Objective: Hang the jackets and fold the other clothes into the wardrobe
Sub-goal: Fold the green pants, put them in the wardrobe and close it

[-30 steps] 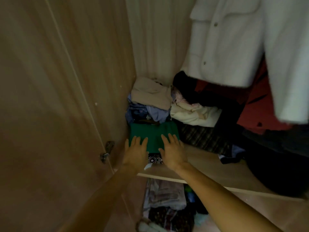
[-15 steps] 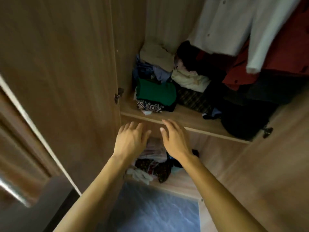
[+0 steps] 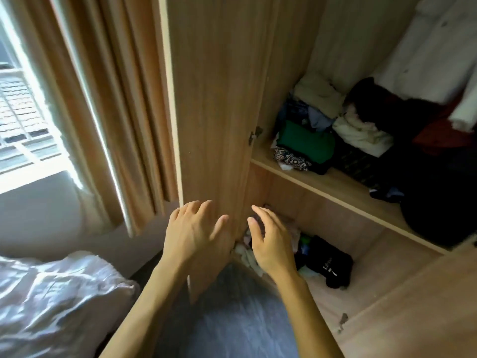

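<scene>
- The folded green garment point(image 3: 307, 142) lies flat on the wardrobe point(image 3: 343, 47) shelf point(image 3: 335, 188), near its left end and close to the front edge. It sits on top of a black-and-white patterned piece point(image 3: 290, 158).
- Behind it are a beige folded piece point(image 3: 318, 95) and a cream bundle point(image 3: 361, 135). A white jacket point(image 3: 433, 60) hangs at the upper right, over a red garment point(image 3: 444, 135) and dark clothes.
- The left hand point(image 3: 192, 233) and the right hand point(image 3: 271, 244) are held in the air below the shelf, apart from each other. Their fingers are loose and spread, grasping nothing.
- The open wardrobe door point(image 3: 214, 99) stands just behind the left hand. The lower compartment is behind the right hand, with mixed clothes bunched in its left corner and bare board to the right.
- A bed point(image 3: 51, 293) lies at the lower left, a curtain point(image 3: 124, 99) hangs beside the door, and grey floor point(image 3: 232, 319) shows between the arms.
- A black item point(image 3: 330, 262) in the lower compartment bears small white lettering, too blurred to read.
</scene>
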Available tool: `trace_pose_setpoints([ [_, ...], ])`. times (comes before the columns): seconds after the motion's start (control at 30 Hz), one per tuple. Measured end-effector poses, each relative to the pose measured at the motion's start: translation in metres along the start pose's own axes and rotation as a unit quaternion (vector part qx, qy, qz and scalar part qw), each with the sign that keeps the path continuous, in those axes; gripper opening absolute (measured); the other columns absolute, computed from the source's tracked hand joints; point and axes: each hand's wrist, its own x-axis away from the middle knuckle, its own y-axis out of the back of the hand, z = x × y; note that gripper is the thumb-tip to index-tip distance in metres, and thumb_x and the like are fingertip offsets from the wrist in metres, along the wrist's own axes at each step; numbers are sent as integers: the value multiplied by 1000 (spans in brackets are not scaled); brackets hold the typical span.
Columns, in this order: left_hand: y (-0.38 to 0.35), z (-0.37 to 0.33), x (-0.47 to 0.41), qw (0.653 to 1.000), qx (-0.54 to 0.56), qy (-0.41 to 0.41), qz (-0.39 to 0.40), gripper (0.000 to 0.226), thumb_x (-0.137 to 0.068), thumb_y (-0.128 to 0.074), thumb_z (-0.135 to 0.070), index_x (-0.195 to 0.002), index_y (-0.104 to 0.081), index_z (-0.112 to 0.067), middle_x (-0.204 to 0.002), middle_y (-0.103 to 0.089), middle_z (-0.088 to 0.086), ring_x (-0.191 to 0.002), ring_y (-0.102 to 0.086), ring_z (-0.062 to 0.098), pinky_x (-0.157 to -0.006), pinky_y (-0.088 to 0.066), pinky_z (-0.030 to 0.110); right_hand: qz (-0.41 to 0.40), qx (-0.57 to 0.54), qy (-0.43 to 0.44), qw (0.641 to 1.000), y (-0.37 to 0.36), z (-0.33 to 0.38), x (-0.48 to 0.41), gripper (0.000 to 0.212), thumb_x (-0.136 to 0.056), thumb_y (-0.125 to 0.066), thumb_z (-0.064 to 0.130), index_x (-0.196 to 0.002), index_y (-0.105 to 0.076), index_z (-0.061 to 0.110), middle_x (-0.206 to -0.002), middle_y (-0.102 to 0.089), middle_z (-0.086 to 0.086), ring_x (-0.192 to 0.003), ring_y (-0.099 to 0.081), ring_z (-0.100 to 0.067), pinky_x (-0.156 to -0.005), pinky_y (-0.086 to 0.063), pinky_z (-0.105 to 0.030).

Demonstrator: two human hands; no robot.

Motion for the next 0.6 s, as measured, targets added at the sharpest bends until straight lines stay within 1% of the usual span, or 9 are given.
trace_pose_setpoints([
  [0.07,14,13,18,999,-28,24,-4,55,-88,-37,-63,-119,-57,-22,-117,-64,3,-109,-59,24,-96,-42,39,-4,-30,22,999,-5,13,9,41,-98,-41,40,-130,-54,19,-131,-55,5,-123,-47,-9,-102,-40,-28],
  [0.13,29,29,31,998,-44,42,-5,59,-87,-34,-65,-125,-54,-23,-122,-62,2,-113,-57,22,-98,-41,40,-5,-46,32,998,-15,28,17,39,-98,-43,39,-130,-55,20,-130,-56,6,-121,-49,-8,-100,-39,-22],
  [0.2,45,42,39,996,-65,61,-8,66,-86,-29,-68,-129,-51,-23,-126,-60,1,-115,-56,20,-100,-41,39,19,-55,32,998,-29,46,27,39,-98,-43,38,-131,-54,22,-131,-55,7,-121,-48,-6,-98,-36,-16],
  [0.27,58,55,42,993,-97,70,-23,73,-85,-21,-72,-131,-50,-23,-125,-60,2,-116,-55,19,-100,-41,39,48,-57,43,996,-42,61,34,40,-98,-41,41,-133,-52,25,-134,-52,10,-122,-45,-2,-100,-35,-15],
  [0.37,73,66,34,985,-138,92,-43,79,-83,-17,-73,-130,-53,-21,-123,-59,9,-122,-50,28,-103,-38,48,59,-46,58,995,-51,73,29,41,-97,-40,43,-133,-51,26,-134,-51,12,-122,-43,2,-100,-31,-12],
  [0.43,78,74,25,983,-146,96,-56,83,-82,-16,-75,-131,-54,-20,-127,-57,13,-128,-43,33,-105,-34,54,54,-27,54,997,-54,77,17,42,-97,-39,44,-133,-51,26,-133,-51,14,-122,-43,3,-98,-28,-7],
  [0.53,79,91,-3,985,-140,89,-48,90,-79,-8,-80,-136,-48,-22,-138,-48,16,-138,-30,32,-111,-23,55,23,-1,53,998,-60,82,-8,47,-96,-36,50,-132,-53,26,-130,-52,14,-120,-45,2,-95,-25,-2],
  [0.57,78,99,-16,986,-133,85,-44,93,-78,-5,-81,-139,-45,-23,-142,-44,16,-141,-24,32,-113,-18,54,13,-6,49,999,-64,84,-18,47,-95,-37,50,-131,-53,24,-129,-53,14,-119,-45,2,-96,-26,-3],
  [0.6,76,107,-30,989,-124,77,-39,96,-76,-2,-82,-141,-40,-24,-145,-39,16,-143,-19,31,-114,-13,54,3,-16,43,999,-68,88,-29,45,-95,-39,46,-130,-54,23,-129,-54,13,-119,-46,2,-98,-30,-6],
])
